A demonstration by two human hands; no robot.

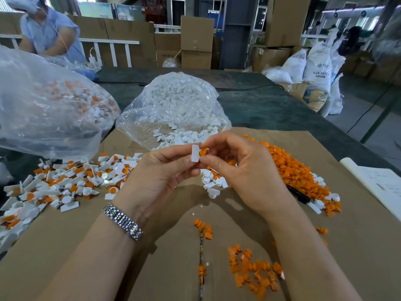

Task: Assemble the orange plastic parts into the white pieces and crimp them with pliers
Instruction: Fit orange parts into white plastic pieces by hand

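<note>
Above the brown cardboard sheet [217, 205] on the counter [260, 105], the left hand [160, 170] pinches a flat white piece [195, 153] while the right hand [243, 168] pinches an orange part [203, 151] against it. Loose orange parts [293, 168] are heaped to the right, finished white-and-orange units [65, 181] to the left. Behind, an open clear plastic bag [173, 105] holds white pieces; a second bag [43, 105] holds assembled units.

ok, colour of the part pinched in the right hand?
Orange part, pinched in the right hand; clearest in the head view.
</note>
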